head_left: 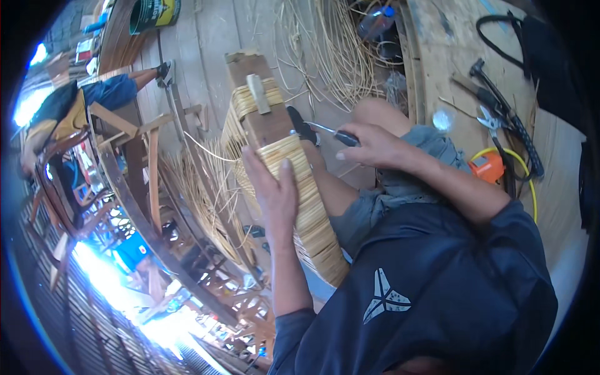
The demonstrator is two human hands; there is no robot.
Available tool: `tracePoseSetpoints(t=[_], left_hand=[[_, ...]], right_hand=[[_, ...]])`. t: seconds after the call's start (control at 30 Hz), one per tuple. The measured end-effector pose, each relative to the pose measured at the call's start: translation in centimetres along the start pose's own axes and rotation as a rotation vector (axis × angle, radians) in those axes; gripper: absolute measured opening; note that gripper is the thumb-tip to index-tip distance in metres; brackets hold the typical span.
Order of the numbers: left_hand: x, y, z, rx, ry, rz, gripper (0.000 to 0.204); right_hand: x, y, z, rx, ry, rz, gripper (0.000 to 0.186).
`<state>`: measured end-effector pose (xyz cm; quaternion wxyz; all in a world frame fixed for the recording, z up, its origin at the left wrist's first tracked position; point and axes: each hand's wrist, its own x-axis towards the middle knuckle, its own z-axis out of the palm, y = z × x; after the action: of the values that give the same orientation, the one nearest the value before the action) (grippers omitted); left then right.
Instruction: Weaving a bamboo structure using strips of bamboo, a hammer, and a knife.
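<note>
A wooden frame piece wrapped in pale rattan strands (307,209) slopes up and away from my body. Bare brown wood (271,127) shows between two wrapped bands, and a light wooden wedge (257,94) lies against the far band. My left hand (273,190) rests on the wrapping, fingers stretched along its left side and thumb apart on top. To the right of the frame, my right hand (375,145) is closed around a dark-handled screwdriver (347,138). Its thin metal shaft points left toward the frame; the exact tip is hard to make out.
Loose rattan strands (340,56) spread over the plank floor. At right lie a hammer (500,94), pliers (489,120) and an orange tape measure (487,168). A plastic bottle (376,22) is at the far side. Wooden chair frames (153,181) and another person (81,109) are at left.
</note>
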<state>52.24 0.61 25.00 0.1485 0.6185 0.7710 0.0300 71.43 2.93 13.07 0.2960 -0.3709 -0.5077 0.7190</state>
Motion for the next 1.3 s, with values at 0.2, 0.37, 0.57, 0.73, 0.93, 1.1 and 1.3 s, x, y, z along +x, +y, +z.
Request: tracePoseSetpoints(t=[0.2,0.37,0.57,0.73,0.93,1.1,1.3], left_hand=[[3.0,0.6,0.1,-0.172,-0.024,-0.231,0.069],[3.9,-0.5,0.8,-0.156,-0.02,-0.176,0.063],[3.8,-0.6,1.1,-0.13,-0.025,-0.162,0.062],[3.6,0.5,1.0,-0.159,-0.042,-0.182,0.062],[3.7,-0.2,1.3,-0.141,-0.055,-0.203,0.063],[3.5,-1.2,1.6,-0.221,0.008,-0.151,0.065],[3.2,-0.6,1.8,-0.197,0.028,-0.108,0.063]], right_hand=[[0.4,1.1,1.2,0.042,-0.064,0.069,0.039],[1.4,2.2,1.5,0.091,-0.036,0.058,0.037],[4.4,3.0,1.6,0.09,0.324,-0.221,0.036],[8.4,1.7,1.3,0.298,0.11,0.135,0.037],[9.6,4.4,5.8,0.285,0.182,-0.07,0.038],[9.8,3.3,3.7,0.424,-0.078,0.086,0.033],[6.6,3.7,3.6,0.653,0.058,0.22,0.027]])
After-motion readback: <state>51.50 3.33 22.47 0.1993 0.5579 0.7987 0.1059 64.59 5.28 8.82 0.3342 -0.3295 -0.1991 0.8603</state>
